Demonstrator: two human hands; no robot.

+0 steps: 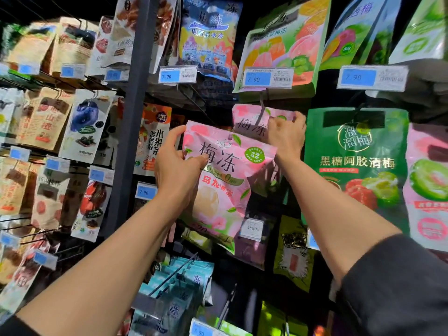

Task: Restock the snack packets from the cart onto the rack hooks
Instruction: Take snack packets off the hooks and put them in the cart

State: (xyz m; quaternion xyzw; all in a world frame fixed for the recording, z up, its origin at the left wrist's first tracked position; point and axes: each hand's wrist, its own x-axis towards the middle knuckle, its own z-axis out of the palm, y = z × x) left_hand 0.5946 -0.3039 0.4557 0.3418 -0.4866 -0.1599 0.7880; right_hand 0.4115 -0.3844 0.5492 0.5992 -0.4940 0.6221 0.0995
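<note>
- Up at the middle of the rack, the person has both hands raised on pink snack packets, so this looks like mid-hang rather than a finished one.
- Left hand (178, 161) grips the front pink packet (218, 180) by its upper left edge, thumb on the face and fingers curled behind. That packet is tilted, its top edge running from about 10 o'clock down to 4 o'clock, long axis pointing roughly down toward 6.
- Right hand (287, 137) is curled onto the top of a second pink packet (252, 122) just behind and up at 1 o'clock from the first one. Can't tell if that one is already hanging or loose.
- Rack hook (263, 105) comes down from under the price tag (268, 78) right at that rear packet's top edge, beside the right hand's fingers.
- Key relation: the hook sits up at 1 o'clock from the front packet's top, and the right hand is clearly the nearer one. Probably the front packet needs levelling and lifting that way so its hole meets the hook tip; the hole itself isn't visible.
- Green packet (356, 166) hangs right next door at 3 o'clock, so it could get bumped.
- No cart in view.
</note>
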